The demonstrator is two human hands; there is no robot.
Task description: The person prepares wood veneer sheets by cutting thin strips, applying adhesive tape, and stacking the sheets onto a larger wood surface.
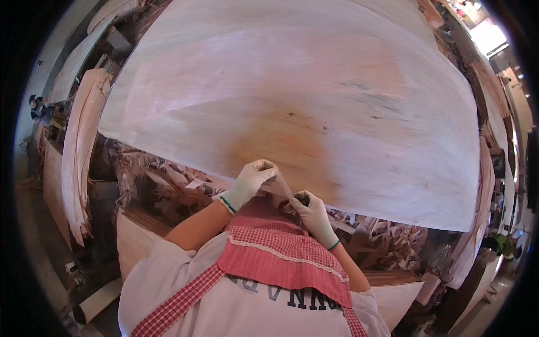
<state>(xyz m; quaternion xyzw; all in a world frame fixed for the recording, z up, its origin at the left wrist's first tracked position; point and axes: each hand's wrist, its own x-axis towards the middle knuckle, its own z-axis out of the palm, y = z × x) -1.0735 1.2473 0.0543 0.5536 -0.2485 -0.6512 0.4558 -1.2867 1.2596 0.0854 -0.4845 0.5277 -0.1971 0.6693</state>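
In the head view, a narrow pale strip lay between the two hands, at the near edge of a broad, pale wooden sheet, around the middle of that edge. The white-gloved left hand had its grip pinched on the strip's upper end, thumb and fingers drawn together. The white-gloved right hand had its grip closed on the lower end, and a small dark object showed within its curled fingers; its kind could not be told.

The strip's long axis ran aslant, from the left hand on the far side down to the right hand, nearer the body. Whether it touched the sheet could not be told.

The fingers of both hands covered the strip's ends, and a red-and-white checked cloth apron lay just below them. Torn pinkish-brown wood scraps crowded beneath the sheet's near edge on both sides. Beyond its left edge stood a tall bundle of thin, pale wooden layers, with a person in a dark cap farther off. A brownish patch marked the sheet, ahead of the hands.
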